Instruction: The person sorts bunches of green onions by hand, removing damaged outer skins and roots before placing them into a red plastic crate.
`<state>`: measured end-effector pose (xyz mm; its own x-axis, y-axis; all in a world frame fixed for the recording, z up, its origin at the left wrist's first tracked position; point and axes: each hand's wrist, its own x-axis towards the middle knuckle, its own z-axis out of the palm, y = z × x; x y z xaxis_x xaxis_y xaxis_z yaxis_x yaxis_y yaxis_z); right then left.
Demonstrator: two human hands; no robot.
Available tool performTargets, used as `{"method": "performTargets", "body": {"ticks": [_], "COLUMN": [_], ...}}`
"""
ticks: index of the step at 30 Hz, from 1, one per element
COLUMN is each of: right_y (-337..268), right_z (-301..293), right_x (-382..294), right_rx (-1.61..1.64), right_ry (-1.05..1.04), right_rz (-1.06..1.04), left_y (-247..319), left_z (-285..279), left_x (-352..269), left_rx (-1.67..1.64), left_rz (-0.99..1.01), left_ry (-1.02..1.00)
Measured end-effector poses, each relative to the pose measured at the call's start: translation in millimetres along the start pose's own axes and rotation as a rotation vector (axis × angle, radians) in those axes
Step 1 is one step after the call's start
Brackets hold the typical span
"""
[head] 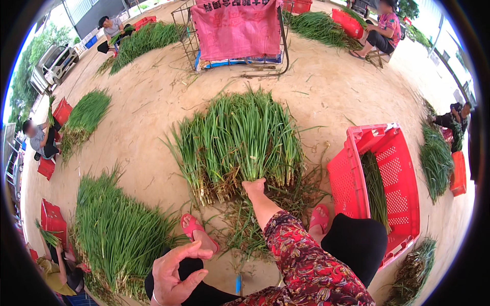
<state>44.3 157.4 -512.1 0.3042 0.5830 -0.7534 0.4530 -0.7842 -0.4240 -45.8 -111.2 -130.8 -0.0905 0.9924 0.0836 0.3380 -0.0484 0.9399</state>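
Observation:
A broad heap of green leafy stalks, seemingly garlic chives, lies on the floor in front of me, leaf tips pointing away. My right hand is closed around the pale lower stems of a bunch at the heap's near edge. Over my left knee, my left hand is raised with thumb and fingers apart, holding nothing. Loose leaves and trimmings are scattered between my feet. To my right, a red plastic crate lies tilted, with green stalks inside it.
Another large pile of green stalks is at my left, and a smaller one lies beyond the crate. A metal frame draped with a pink woven sack stands ahead. Several seated people work around beside piles and red crates.

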Motion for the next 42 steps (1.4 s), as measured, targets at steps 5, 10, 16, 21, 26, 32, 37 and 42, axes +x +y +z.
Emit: {"method": "performTargets", "body": {"ticks": [5, 10, 16, 21, 26, 32, 37, 42], "right_y": [-5.2, 0.1, 24.5, 46.6, 47.6, 32.3, 15.4, 11.6], "right_z": [-30.4, -92.2, -152.5, -159.5, -145.3, -103.1, -80.6, -69.9], "right_x": [-9.2, 19.8, 32.5, 48.5, 67.4, 43.5, -0.3, -8.1], "right_rx": [0.357, 0.689, 0.865, 1.07, 0.866, 0.087, -0.297, -0.33], "right_ry": [-0.28, -0.793, -0.867, -0.745, -0.533, 0.01, 0.173, 0.237], "right_rz": [-0.052, 0.064, -0.09, -0.078, 0.015, -0.352, -0.105, -0.1], "left_y": [2.0, -8.5, -12.9, -11.8, -9.6, -5.1, -8.6, -6.6], "left_z": [-2.3, -2.0, -0.8, 1.7, 5.6, 8.1, 12.1, 17.4], "left_x": [-6.5, -2.6, -5.4, -3.4, 1.1, 4.8, 2.1, 7.1], "left_rx": [-0.047, -0.031, -0.022, -0.016, 0.014, 0.116, 0.106, 0.12], "left_rz": [-0.074, 0.019, 0.04, 0.027, 0.011, 0.007, -0.048, -0.043], "left_ry": [0.005, 0.047, 0.001, -0.025, -0.056, -0.121, -0.147, -0.182]}}
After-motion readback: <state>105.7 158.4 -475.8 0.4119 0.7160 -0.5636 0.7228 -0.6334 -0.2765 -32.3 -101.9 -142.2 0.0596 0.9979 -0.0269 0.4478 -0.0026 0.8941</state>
